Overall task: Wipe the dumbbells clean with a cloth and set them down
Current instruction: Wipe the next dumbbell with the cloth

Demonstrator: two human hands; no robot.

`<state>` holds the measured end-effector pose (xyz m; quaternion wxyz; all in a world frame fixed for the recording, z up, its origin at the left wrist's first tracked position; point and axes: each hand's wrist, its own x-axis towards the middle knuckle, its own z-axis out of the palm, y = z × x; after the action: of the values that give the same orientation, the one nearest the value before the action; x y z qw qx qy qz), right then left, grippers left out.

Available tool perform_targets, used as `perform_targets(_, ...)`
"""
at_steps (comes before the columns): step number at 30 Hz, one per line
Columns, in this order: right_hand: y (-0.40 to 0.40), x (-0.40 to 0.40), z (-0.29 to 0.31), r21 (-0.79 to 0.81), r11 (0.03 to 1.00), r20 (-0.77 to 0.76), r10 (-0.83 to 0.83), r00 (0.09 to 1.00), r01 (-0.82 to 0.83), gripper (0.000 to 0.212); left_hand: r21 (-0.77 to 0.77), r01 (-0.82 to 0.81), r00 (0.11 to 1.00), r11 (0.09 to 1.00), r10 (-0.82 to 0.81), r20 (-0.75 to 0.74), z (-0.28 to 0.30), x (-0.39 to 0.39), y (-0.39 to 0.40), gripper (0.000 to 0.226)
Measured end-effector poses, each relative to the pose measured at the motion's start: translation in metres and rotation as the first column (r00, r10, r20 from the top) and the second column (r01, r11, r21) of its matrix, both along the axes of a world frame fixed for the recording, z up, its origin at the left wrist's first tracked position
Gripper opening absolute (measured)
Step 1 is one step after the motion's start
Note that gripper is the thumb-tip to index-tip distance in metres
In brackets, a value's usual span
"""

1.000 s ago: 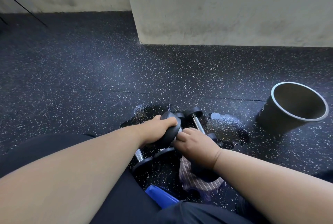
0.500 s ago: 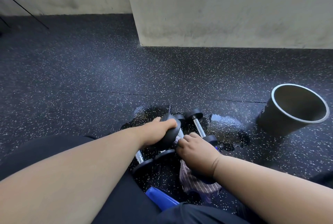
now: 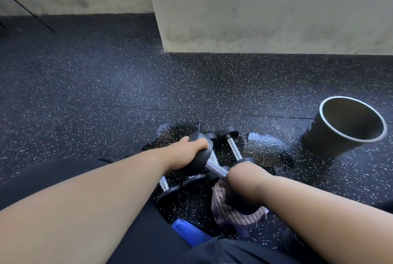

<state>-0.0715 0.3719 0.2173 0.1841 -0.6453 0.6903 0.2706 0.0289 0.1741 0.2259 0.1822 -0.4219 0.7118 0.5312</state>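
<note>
A thin black rod (image 3: 27, 9) is being seen leaning across the pale concrete wall at the far left, above the dark rubber floor flecked with white (image 3: 106, 85). Black-clothed legs are being seen along the lower edge, with a blue object (image 3: 189, 234) lying between them. One black-headed dumbbell with a chrome bar (image 3: 168, 188) is being left flat on the floor under the left forearm. The left hand (image 3: 184, 154) is being kept curled over the round black rubber head of the held dumbbell with a knurled steel handle (image 3: 213, 167), which is being held tilted above the floor between the two hands. The right hand (image 3: 244, 180) is being kept closed around the near end of that handle, with the striped maroon cloth (image 3: 231, 210) clamped under the fingers and hanging below the near head. A further chrome-bar dumbbell (image 3: 234, 149) is being left lying on the floor just beyond the hands, touching a wet, glossy patch (image 3: 265, 146). A dark cylindrical bucket with a pale rim (image 3: 340, 127) is being seen standing on the floor at the right, well apart from the dumbbells.
</note>
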Motion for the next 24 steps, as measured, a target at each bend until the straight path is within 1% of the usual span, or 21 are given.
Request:
perform_targets(1,0.000,-0.007,-0.001,-0.017,0.999,0.039,-0.044,0.998,0.045,0.017,0.003,0.007,1.000,1.000,-0.007,-0.002,0.002,0.000,0.000,0.083)
perform_targets(2,0.002,-0.014,0.000,-0.043,0.988,0.118,-0.145,0.982,0.151,0.016,0.005,0.014,1.000,1.000,-0.014,-0.007,0.003,0.001,0.000,0.082)
perform_targets(3,0.003,-0.023,-0.002,-0.074,0.957,0.232,-0.259,0.938,0.282,0.016,0.005,0.016,1.000,1.000,-0.016,-0.008,0.005,0.001,0.000,0.082)
perform_targets(4,0.005,-0.031,-0.002,-0.111,0.907,0.337,-0.350,0.874,0.406,0.015,0.005,0.017,1.000,1.000,-0.017,-0.007,0.005,0.001,0.000,0.082)
perform_targets(5,0.007,-0.039,-0.002,-0.136,0.853,0.420,-0.410,0.810,0.503,0.013,0.007,0.018,1.000,1.000,-0.017,-0.008,0.006,0.001,0.001,0.083)
perform_targets(7,0.007,-0.049,-0.007,-0.182,0.735,0.548,-0.475,0.688,0.653,0.011,0.005,0.020,1.000,1.000,-0.019,-0.017,0.008,0.002,0.004,0.084)
perform_targets(8,0.004,-0.053,-0.012,-0.156,0.664,0.635,-0.500,0.589,0.732,0.012,-0.001,0.018,1.000,1.000,-0.018,-0.023,0.009,0.002,0.005,0.083)
perform_targets(10,-0.002,-0.055,-0.025,-0.031,0.549,0.770,-0.519,0.370,0.835,0.018,-0.010,0.026,0.999,1.000,-0.027,-0.039,0.012,0.002,0.007,0.083)
perform_targets(12,-0.011,-0.054,-0.036,0.134,0.471,0.822,-0.544,0.167,0.872,0.023,-0.028,0.047,0.998,0.999,-0.048,-0.048,0.013,0.001,0.009,0.079)
perform_targets(13,-0.017,-0.050,-0.040,0.194,0.447,0.827,-0.554,0.100,0.873,0.024,-0.039,0.054,0.997,0.998,-0.056,-0.054,0.012,0.000,0.010,0.077)
perform_targets(14,-0.023,-0.044,-0.039,0.240,0.427,0.842,-0.539,0.032,0.872,0.022,-0.051,0.058,0.997,0.997,-0.061,-0.055,0.011,0.000,0.010,0.076)
perform_targets(15,-0.029,-0.036,-0.036,0.308,0.391,0.854,-0.515,-0.071,0.867,0.017,-0.063,0.061,0.996,0.996,-0.064,-0.054,0.011,-0.001,0.011,0.076)
perform_targets(16,-0.036,-0.029,-0.035,0.444,0.331,0.848,-0.456,-0.271,0.832,0.010,-0.076,0.065,0.996,0.995,-0.069,-0.050,0.011,-0.001,0.010,0.076)
perform_targets(17,-0.041,-0.023,-0.033,0.600,0.303,0.787,-0.391,-0.478,0.740,0.012,-0.084,0.072,0.996,0.994,-0.076,-0.052,0.011,-0.002,0.011,0.076)
perform_targets(18,-0.044,-0.019,-0.036,0.701,0.324,0.713,-0.345,-0.611,0.635,0.028,-0.086,0.074,0.995,0.994,-0.079,-0.053,0.012,-0.001,0.011,0.075)
perform_targets(19,-0.044,-0.018,-0.036,0.724,0.394,0.688,-0.349,-0.636,0.567,0.039,-0.083,0.075,0.995,0.994,-0.080,-0.057,0.013,-0.002,0.012,0.074)
perform_targets(20,-0.043,-0.019,-0.037,0.721,0.436,0.690,-0.383,-0.614,0.539,0.045,-0.080,0.078,0.995,0.994,-0.082,-0.056,0.014,-0.002,0.011,0.074)
perform_targets(21,-0.041,-0.023,-0.040,0.704,0.463,0.710,-0.435,-0.554,0.539,0.047,-0.081,0.081,0.995,0.993,-0.085,-0.053,0.014,-0.002,0.011,0.074)
perform_targets(22,-0.039,-0.026,-0.040,0.665,0.492,0.745,-0.488,-0.455,0.562,0.047,-0.089,0.085,0.995,0.992,-0.089,-0.045,0.014,-0.002,0.011,0.076)
perform_targets(24,-0.039,-0.028,-0.040,0.506,0.572,0.825,-0.540,-0.167,0.646,0.041,-0.098,0.079,0.996,0.992,-0.083,-0.035,0.012,-0.002,0.009,0.079)
